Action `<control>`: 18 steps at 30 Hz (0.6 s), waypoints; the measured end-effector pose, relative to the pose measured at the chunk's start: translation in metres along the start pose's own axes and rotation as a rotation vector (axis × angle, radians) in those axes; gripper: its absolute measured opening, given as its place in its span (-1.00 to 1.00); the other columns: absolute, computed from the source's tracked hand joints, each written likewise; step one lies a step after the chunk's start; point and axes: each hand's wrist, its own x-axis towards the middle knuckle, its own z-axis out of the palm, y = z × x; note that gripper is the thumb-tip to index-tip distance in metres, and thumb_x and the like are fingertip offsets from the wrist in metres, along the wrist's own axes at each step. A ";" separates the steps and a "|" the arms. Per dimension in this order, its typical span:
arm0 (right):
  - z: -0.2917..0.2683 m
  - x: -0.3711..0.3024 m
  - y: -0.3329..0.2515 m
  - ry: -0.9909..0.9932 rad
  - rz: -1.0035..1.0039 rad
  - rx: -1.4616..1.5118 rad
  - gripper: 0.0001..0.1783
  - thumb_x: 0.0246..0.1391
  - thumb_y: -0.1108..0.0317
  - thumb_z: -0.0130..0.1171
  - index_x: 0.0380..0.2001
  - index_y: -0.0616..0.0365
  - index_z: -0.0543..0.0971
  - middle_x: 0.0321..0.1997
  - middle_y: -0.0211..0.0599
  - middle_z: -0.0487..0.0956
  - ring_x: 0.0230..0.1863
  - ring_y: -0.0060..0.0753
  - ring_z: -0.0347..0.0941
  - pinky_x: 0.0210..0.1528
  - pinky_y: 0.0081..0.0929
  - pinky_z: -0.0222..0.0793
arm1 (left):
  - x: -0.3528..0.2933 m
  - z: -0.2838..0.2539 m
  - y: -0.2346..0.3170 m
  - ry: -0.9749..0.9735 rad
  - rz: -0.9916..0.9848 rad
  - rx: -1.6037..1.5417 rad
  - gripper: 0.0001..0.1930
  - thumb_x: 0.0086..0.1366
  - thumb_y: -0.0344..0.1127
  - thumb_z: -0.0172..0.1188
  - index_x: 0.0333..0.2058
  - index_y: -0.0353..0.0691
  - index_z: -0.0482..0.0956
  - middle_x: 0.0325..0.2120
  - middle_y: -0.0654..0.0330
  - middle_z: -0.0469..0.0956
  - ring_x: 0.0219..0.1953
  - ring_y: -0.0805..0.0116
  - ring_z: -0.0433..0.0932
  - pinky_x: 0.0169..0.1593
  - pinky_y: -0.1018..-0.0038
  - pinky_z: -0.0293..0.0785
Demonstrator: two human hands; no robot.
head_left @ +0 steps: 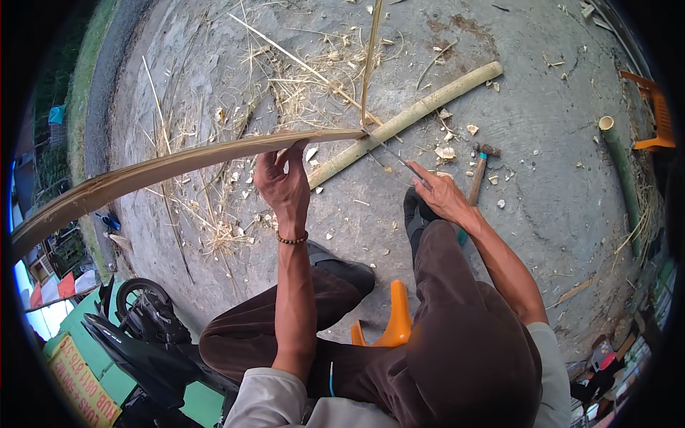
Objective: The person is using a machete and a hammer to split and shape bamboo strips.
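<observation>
A long split bamboo slat (178, 160) runs from the far left edge to the middle. My left hand (284, 187) is closed on its lower edge, thumb and fingers pinching it. A thin strip (369, 68) rises from the slat's right end. That end rests on a round bamboo pole (442, 101) lying slantwise on the ground. In my closed right hand (446, 197) is a knife (399, 157), its narrow blade pointing up and left to the slat's end. Whether the blade touches the slat is hard to tell.
A hammer (479, 175) lies beside my right hand. Bamboo shavings (307, 89) and chips cover the concrete ahead. Another green bamboo pole (622, 178) and an orange chair (651, 110) stand at the right. Behind me on the left is a parked motorbike (146, 349).
</observation>
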 end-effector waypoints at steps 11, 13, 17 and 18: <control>0.007 0.054 -0.059 0.098 -0.124 -0.100 -0.43 0.30 0.06 0.03 0.33 -0.08 0.31 -0.53 0.11 0.55 -0.42 0.23 0.53 -0.31 -0.04 0.43 | 0.037 -0.041 0.004 0.221 0.206 0.122 -0.82 0.32 -0.57 0.17 -0.11 -0.37 0.47 -0.24 0.07 0.58 -0.10 0.28 0.58 -0.01 0.35 0.66; 0.020 0.062 -0.054 0.006 -0.057 0.182 -0.40 0.31 0.08 0.04 0.36 -0.07 0.27 -0.60 0.11 0.47 -0.48 0.15 0.52 -0.38 -0.08 0.38 | 0.030 -0.023 -0.016 0.268 0.132 0.051 -0.75 0.28 -0.59 0.23 -0.08 -0.36 0.48 -0.21 0.11 0.57 -0.12 0.33 0.57 -0.03 0.41 0.61; 0.028 0.047 -0.066 0.002 -0.110 -0.009 -0.41 0.30 0.11 0.06 0.36 -0.10 0.28 -0.65 0.07 0.45 -0.57 0.13 0.49 -0.43 -0.06 0.38 | 0.014 -0.014 -0.013 0.231 0.068 0.046 -0.78 0.26 -0.57 0.26 -0.12 -0.37 0.53 -0.21 0.12 0.56 -0.15 0.34 0.55 -0.05 0.44 0.52; 0.024 0.046 -0.075 0.058 -0.174 -0.013 -0.40 0.29 0.11 0.08 0.37 -0.20 0.27 -0.68 0.03 0.46 -0.59 0.13 0.48 -0.45 -0.06 0.38 | 0.015 -0.012 -0.010 0.233 0.088 0.115 -0.79 0.26 -0.57 0.25 -0.13 -0.36 0.53 -0.22 0.13 0.55 -0.16 0.34 0.55 -0.05 0.44 0.52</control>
